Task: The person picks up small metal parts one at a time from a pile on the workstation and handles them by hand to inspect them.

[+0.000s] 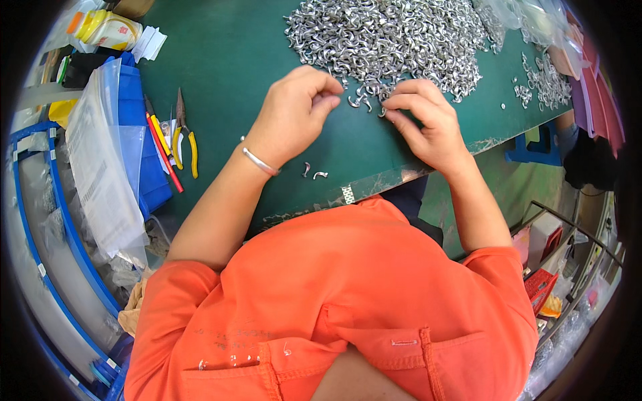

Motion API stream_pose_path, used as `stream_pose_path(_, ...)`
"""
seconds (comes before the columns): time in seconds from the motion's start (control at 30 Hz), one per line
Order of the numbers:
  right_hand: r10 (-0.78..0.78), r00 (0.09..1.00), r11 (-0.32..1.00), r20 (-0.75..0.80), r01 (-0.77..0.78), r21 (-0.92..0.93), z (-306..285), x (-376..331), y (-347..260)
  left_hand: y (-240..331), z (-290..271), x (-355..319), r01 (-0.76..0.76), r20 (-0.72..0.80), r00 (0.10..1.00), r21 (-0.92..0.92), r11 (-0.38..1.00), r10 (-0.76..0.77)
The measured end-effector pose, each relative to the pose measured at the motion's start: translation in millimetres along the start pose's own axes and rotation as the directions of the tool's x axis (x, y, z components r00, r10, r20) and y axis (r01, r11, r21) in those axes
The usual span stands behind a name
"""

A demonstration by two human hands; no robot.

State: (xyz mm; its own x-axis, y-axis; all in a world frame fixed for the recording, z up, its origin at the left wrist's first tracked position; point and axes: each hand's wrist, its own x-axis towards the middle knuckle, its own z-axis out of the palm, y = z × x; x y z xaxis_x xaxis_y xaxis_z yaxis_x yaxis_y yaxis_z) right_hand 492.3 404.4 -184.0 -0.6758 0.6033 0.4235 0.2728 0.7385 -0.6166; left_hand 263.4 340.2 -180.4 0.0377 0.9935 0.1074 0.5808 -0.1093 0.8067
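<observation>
- Green matting covers the work table [227,60], and a large heap of small curved silver metal pieces [394,33] is spread across its far side.
- Both hands are seen from above, meeting at the near edge of that heap, over a few loose pieces [361,101] pulled clear of it.
- The left hand [294,113] is curled, its fingertips pinched together at the heap's edge; whether a piece is held between them cannot be told.
- The right hand [424,120] is likewise bent, its fingertips closed near a piece at the rim; its grasp is hidden by the fingers.
- A silver bangle [259,162] is worn on the left wrist.
- Two stray pieces [314,172] lie apart, nearer the body, just inside the table's worn front edge.
- Yellow-handled pliers [187,137] and red-handled tools [162,152] lie well to the left, beside a blue bin [150,180] lined with clear plastic.
- As a judgement: the work is best done by drawing pieces singly from the heap's edge, so that hooked curves are not dragged out tangled.
- The two strays are judged at risk of being brushed off the edge by a forearm.
</observation>
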Motion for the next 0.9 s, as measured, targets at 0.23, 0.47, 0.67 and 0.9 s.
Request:
stream_pose_path(0.23,0.117,0.992,0.977,-0.037,-0.122,-0.178,18.3,-14.7,-11.4,10.0,29.4,-4.4,-0.212,0.011,0.977,0.196,0.957,0.214)
stream_pose_path(0.47,0.136,0.986,0.957,-0.098,-0.157,-0.246,32.6,-4.9,-21.2,1.0,30.1,-6.7,-0.212,-0.034,0.975,0.159,0.964,0.219)
stream_pose_path(0.67,0.116,0.988,0.956,-0.105,-0.140,-0.257,28.8,-4.6,-16.6,-5.8,21.8,-12.5,-0.146,-0.078,0.984,0.150,0.978,0.159)
stream_pose_path(0.9,0.055,0.995,0.984,-0.084,-0.068,-0.166,36.4,-2.1,-20.6,8.5,18.0,-9.4,-0.105,-0.050,0.991,0.240,0.965,0.120)
